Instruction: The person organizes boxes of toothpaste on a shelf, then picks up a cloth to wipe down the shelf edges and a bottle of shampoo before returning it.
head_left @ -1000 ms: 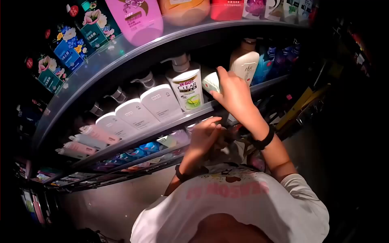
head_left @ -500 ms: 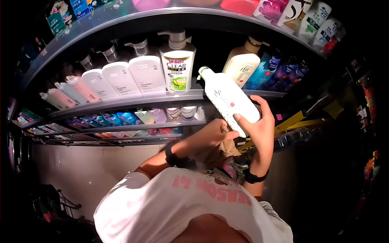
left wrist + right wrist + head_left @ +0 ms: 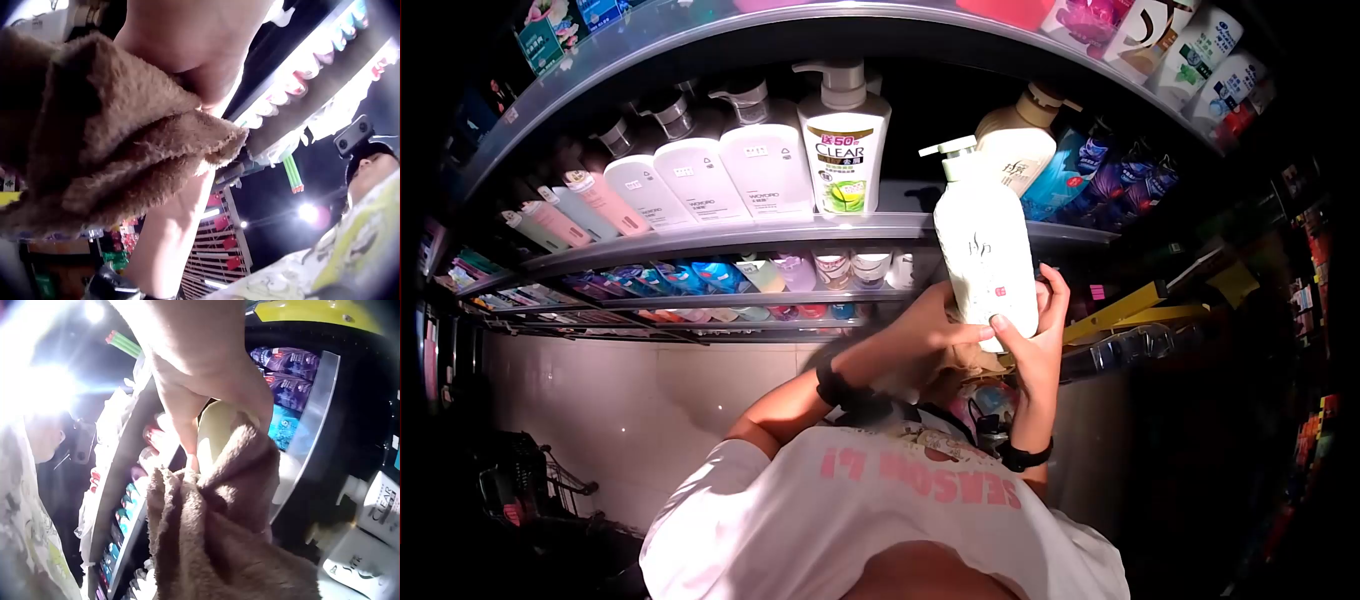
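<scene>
White pump bottle is tipped a bit on the shelf's near side, right hand gripping its lower right, left hand bunching a brown cloth at its base, probably for steady support.

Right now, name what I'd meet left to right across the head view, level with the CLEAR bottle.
Pink and grey bottles, white pump bottles, CLEAR bottle, held white bottle, blue packs, purple packs.

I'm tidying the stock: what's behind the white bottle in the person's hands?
Behind the white bottle is a cream pump bottle. Its pump shows; its lower left part is covered and can't be seen.
</scene>
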Available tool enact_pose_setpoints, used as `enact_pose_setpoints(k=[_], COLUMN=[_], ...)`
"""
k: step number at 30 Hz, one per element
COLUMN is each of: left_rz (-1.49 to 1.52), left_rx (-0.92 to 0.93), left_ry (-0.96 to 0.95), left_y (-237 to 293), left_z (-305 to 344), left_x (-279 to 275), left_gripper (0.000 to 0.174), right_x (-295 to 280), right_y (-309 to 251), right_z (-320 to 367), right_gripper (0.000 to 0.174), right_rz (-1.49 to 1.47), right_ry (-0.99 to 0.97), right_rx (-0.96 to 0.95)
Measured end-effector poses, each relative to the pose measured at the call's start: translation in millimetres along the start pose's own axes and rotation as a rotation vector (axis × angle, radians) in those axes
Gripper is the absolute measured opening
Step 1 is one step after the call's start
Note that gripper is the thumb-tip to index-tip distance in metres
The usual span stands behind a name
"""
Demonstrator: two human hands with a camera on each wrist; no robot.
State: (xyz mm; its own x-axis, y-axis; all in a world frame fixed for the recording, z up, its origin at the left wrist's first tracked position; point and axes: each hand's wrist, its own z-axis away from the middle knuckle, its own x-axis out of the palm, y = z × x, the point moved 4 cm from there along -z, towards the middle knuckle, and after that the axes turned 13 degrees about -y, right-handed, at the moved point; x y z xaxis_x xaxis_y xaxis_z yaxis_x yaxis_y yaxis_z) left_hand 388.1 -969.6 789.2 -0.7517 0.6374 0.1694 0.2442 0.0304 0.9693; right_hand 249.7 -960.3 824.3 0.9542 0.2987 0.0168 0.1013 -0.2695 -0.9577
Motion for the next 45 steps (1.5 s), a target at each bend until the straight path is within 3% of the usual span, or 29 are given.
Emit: enact_pose_setpoints(k=[3, 5, 7, 9, 10, 13, 14, 18, 21, 23, 25, 29, 35, 39, 41, 45], left_rz=[-0.012, -0.172, -0.44, -0.358, -0.649, -0.628, -0.808, -0.908, -0.805, -0.927, -0.985, -1.108, -1.25, -1.244, -1.259, -1.23], left_rx=[-0.154, -0.201, -0.123, -0.126, 0.085, -0.048, 0.038, 0.095, 0.146, 0.28, 0.289, 0.202, 0.239, 0.207, 0.25, 0.337], left_ry=[0.096, 0.151, 0.191, 0.191, 0.218, 0.292, 0.321, 0.363, 0.399, 0.502, 0.566, 0.538, 0.444, 0.446, 0.461, 0.474], left_y=[1.0, 4.5, 33.9, 44.0, 51.7, 82.4, 89.1, 99.7, 112.3, 115.3, 115.1, 95.5, 83.0, 86.5, 87.6, 97.8], left_z=[18.3, 29.1, 35.5, 40.2, 40.2, 41.3, 40.5, 37.0, 36.9, 41.6, 52.7, 61.3, 52.4, 49.4, 47.0, 43.2], left_x=[-16.2, -31.4, -36.2, -42.8, -50.4, -58.9, -63.6, -77.6, -72.8, -72.9, -72.5, -78.7, -78.7, -78.2, -77.7, -70.9], left_gripper=[0.052, 0.048, 0.046, 0.049, 0.051, 0.053, 0.054, 0.058, 0.058, 0.056, 0.046, 0.038, 0.037, 0.04, 0.042, 0.049], right_x=[6.0, 9.3, 23.9, 32.1, 35.2, 45.1, 47.5, 49.2, 44.8, 37.6, 36.9, 50.9, 58.6, 59.4, 57.7, 60.5], right_y=[24.8, 33.5, 10.5, -23.3, -33.1, -62.7, -73.7, -102.7, -108.6, -110.4, -110.8, -106.7, -82.1, -77.0, -72.3, -68.7], right_z=[-9.0, -16.8, -30.9, -44.4, -49.9, -65.7, -69.8, -85.0, -89.7, -95.3, -100.4, -115.1, -133.1, -139.2, -143.9, -149.7], right_gripper=[0.072, 0.065, 0.067, 0.075, 0.078, 0.087, 0.089, 0.059, 0.054, 0.052, 0.05, 0.049, 0.053, 0.05, 0.052, 0.047], right_rz=[0.059, 0.171, 0.078, 0.358, 0.331, 0.184, 0.274, 0.507, 0.422, 0.414, 0.424, 0.705, 0.756, 0.663, 0.766, 0.84], right_ry=[-0.175, -0.219, -0.257, -0.287, -0.28, -0.23, -0.241, -0.374, -0.301, -0.23, -0.201, -0.184, -0.209, -0.277, -0.315, -0.343], right_rx=[0.004, 0.05, -0.002, -0.124, -0.156, -0.328, -0.356, -0.415, -0.421, -0.411, -0.42, -0.534, -0.517, -0.45, -0.36, -0.419])
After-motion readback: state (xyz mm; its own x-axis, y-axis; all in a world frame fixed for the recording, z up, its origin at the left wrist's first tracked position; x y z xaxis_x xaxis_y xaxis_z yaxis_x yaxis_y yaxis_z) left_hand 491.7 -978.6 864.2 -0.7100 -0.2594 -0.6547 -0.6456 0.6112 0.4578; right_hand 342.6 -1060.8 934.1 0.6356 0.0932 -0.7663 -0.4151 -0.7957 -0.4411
